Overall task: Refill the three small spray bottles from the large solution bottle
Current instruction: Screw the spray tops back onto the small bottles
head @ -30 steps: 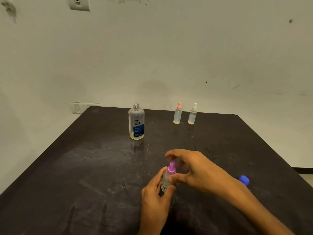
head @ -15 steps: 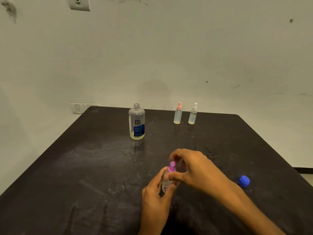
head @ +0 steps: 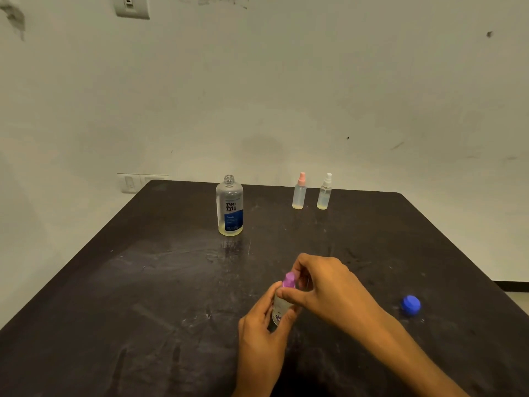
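Purple-capped spray bottle (head: 282, 305) stands near the front of the bench (head: 143, 282), gripped round its body by the left hand (head: 262, 333). The right hand (head: 329, 287) pinches the purple spray head (head: 289, 279) between thumb and fingers; over the last second its fingers have shifted round the head while the bottle stayed put, which reads as a twisting of the cap, though I cannot tell whether on or off. Further out, the large solution bottle (head: 229, 209) stands uncapped with only a little yellowish liquid at its base, its blue cap (head: 410, 304) lying well to the right. The pink-topped bottle (head: 299, 191) and white-topped bottle (head: 324, 193) stand capped at the far edge.
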